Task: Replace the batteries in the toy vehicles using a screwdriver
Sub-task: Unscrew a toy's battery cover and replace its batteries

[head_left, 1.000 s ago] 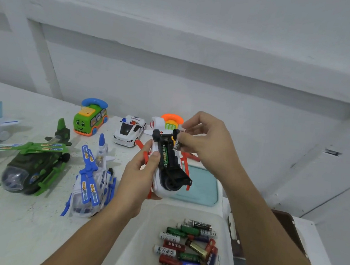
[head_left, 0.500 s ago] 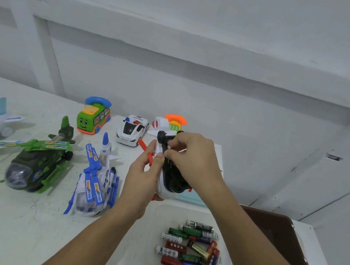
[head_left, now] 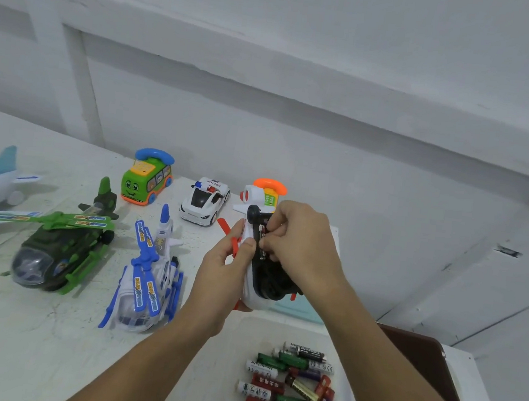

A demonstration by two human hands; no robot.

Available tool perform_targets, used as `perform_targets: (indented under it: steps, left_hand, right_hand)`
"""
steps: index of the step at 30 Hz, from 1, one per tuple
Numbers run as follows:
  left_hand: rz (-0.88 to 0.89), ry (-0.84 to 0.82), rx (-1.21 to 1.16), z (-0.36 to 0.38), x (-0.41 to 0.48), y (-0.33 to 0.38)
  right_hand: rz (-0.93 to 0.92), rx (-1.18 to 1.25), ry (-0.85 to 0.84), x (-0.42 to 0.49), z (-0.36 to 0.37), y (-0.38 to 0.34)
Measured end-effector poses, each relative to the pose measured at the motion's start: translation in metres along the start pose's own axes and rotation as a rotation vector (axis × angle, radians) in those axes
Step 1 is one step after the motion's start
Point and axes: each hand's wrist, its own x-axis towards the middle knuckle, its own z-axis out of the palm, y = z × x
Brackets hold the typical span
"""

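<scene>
Seat the dark cylindrical battery level in the open bay; press evenly, polarity matched. The right hand, fingers curled tight, pinches that battery against the black underside of the white plastic toy helicopter, held mid-air just beyond the clear tub of loose batteries. The left hand grips the hull with curled fingers.
</scene>
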Motion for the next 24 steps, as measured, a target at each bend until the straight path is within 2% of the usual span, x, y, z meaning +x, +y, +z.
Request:
perform_targets:
  steps: [4,9,12,14,19,24]
  left_hand:
    - [-0.064,0.009,-0.049,0.0,0.004,0.003]
    - [-0.109,0.051,-0.112,-0.004,0.011,0.006]
    - [-0.111,0.101,-0.145,-0.008,0.016,0.006]
    - [-0.101,0.118,-0.15,-0.009,0.018,0.006]
    - [-0.064,0.153,-0.163,-0.012,0.021,0.007]
    - [-0.039,0.166,-0.148,-0.014,0.023,0.008]
  right_hand:
    - [0.016,0.033,-0.046,0.005,-0.012,-0.006]
    - [0.2,0.564,-0.168,0.023,-0.031,0.006]
    - [0.294,0.695,-0.127,0.04,-0.027,0.033]
    - [0.345,0.609,-0.113,0.048,-0.015,0.053]
    - [0.291,0.009,-0.271,0.047,0.03,0.089]
    - [0.143,-0.138,-0.378,0.035,0.051,0.078]
